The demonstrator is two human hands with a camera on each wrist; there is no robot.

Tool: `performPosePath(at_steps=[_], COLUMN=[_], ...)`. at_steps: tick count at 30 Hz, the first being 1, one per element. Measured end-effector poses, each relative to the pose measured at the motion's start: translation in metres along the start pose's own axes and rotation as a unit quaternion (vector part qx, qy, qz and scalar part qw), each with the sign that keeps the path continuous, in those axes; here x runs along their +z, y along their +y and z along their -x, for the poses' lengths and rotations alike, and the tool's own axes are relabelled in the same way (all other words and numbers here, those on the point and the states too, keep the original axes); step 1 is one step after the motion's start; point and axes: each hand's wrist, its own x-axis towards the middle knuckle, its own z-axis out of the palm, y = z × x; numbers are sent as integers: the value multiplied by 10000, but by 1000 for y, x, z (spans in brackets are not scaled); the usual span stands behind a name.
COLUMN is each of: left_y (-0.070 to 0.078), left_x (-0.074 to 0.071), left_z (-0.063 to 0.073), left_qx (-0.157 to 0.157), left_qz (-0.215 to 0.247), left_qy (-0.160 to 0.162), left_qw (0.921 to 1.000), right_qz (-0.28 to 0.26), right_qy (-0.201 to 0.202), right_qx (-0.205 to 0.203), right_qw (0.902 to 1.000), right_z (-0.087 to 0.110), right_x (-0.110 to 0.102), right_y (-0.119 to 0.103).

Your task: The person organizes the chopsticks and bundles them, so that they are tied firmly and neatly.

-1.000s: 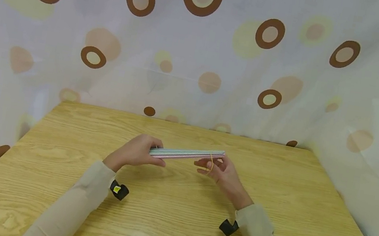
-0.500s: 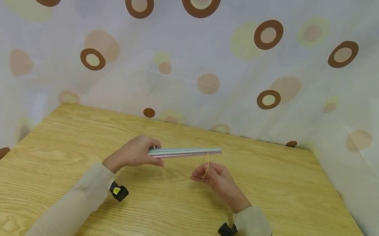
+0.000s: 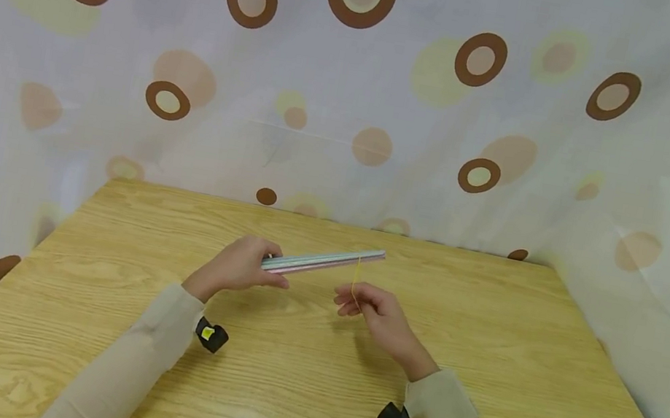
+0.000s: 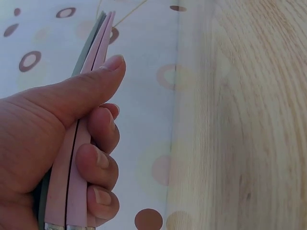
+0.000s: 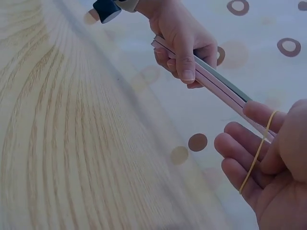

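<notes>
My left hand (image 3: 241,264) grips a bundle of pink and green chopsticks (image 3: 326,261), thumb lying along them in the left wrist view. Metal caps (image 4: 74,227) show at the held end. The tapered ends point right and slightly up, above the table. A thin yellow rubber band (image 3: 355,277) hangs from the bundle near its far end and is drawn down to my right hand (image 3: 384,319). In the right wrist view the rubber band (image 5: 254,160) crosses the right fingers, with the thumb against it. Whether it circles the whole bundle cannot be seen.
A wood-grain table (image 3: 292,387) lies under both hands. Behind it and at the sides hangs a pale curtain (image 3: 340,99) with brown and beige circles. Black camera mounts (image 3: 211,335) sit at both wrists.
My right hand has come away from the chopsticks, down and slightly left, stretching the rubber band below them. The bundle's far end has tilted up and shifted left. My left hand keeps its grip.
</notes>
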Motion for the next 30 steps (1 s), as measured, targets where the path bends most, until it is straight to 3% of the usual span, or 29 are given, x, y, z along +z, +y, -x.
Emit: performPosePath(at_steps=[8,14,16,18,21,23,30], left_y=[-2,-1,-1,1,6,10,21], left_x=[3,5,6,6,6,7,13], left_z=[1,2,2,3,2,2,3], left_qx=[8,-47,-31,6,39,41,-10], left_qz=[193,494,520,462,291,102,-480], left_qy=[-22,-38,-16,70,303,503,843], left_qw=[9998,9988,9986,9989,9991,9987,9953], right_qz=[896,1949,2047,1860,1147,677,-251], right_qy=[512,847,887,897,944,1041,1200], right_qx=[-555,-1262,-1287,-1146,-593,-200,765], right_qw=[9931,9690,9663,9717,9871,9921,9895], right_z=[-2,-3,-4,-4,-4,-5,-7], right_x=[7,14,15,16,17,17,9], right_y=[-3,-4,-4,-5,-8,-10,-12])
